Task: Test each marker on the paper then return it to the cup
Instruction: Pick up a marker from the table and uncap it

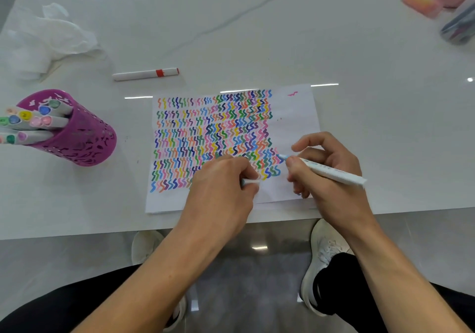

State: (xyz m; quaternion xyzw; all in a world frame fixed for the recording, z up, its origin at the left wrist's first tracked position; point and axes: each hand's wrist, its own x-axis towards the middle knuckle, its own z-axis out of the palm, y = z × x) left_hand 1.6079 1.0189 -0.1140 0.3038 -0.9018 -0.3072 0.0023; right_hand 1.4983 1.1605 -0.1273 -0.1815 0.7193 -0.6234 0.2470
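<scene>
A white sheet of paper (293,116) covered with rows of coloured squiggles lies near the table's front edge. My right hand (326,170) grips a white marker (334,172) whose light blue tip touches the paper at the right end of the squiggles. My left hand (221,186) rests on the paper's lower part and pinches the marker's cap (250,181). A purple perforated cup (77,137) stands at the left and holds several capped markers (38,122).
A white marker with a red band (145,74) lies on the table behind the paper. Crumpled white plastic (43,39) sits at the back left. A pink item (421,2) and a clear case of pens (458,28) are at the back right. The table edge runs below my hands.
</scene>
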